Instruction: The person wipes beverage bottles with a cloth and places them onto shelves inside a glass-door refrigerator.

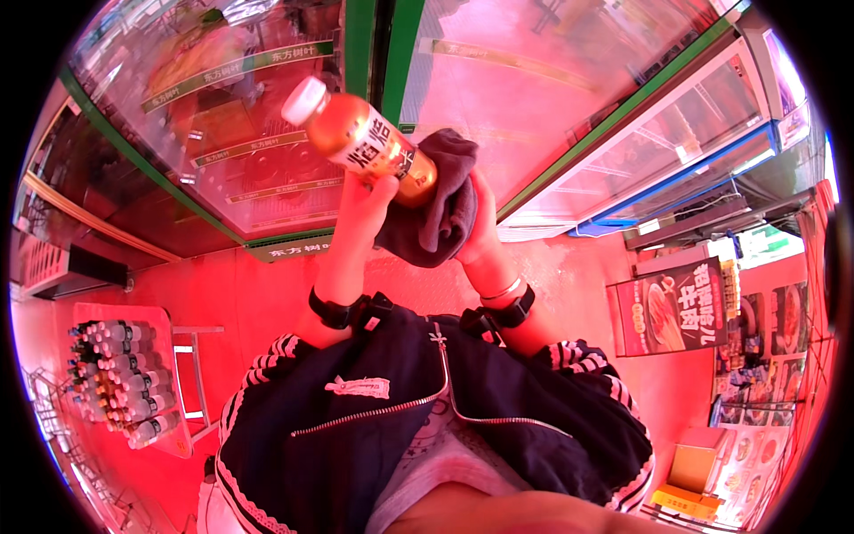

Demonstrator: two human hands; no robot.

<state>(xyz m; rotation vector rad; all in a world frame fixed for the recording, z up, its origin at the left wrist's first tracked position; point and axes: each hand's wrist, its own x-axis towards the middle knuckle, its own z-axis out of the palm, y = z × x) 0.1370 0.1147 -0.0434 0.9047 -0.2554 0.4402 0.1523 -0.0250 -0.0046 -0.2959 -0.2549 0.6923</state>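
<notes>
A plastic drink bottle [339, 137] with an orange body, a white cap and a printed label is held up before me, tilted so its cap points to the upper left. My left hand [368, 190] grips its side, the thumb lying across the label. Against the bottle's base is a bunched dark cloth [444, 207]. My right hand [479, 220] holds this cloth from the right, its fingers partly hidden behind the folds. Behind the bottle stands a glass-door drinks cooler [380, 67] with green frames.
On the left, a small table [180, 407] bears several rows of bottles [127, 374]. Another glass-fronted cooler [640, 143] with white and blue trim stands to the right. A printed poster [667, 314] hangs at right, with cardboard boxes [697, 460] below it.
</notes>
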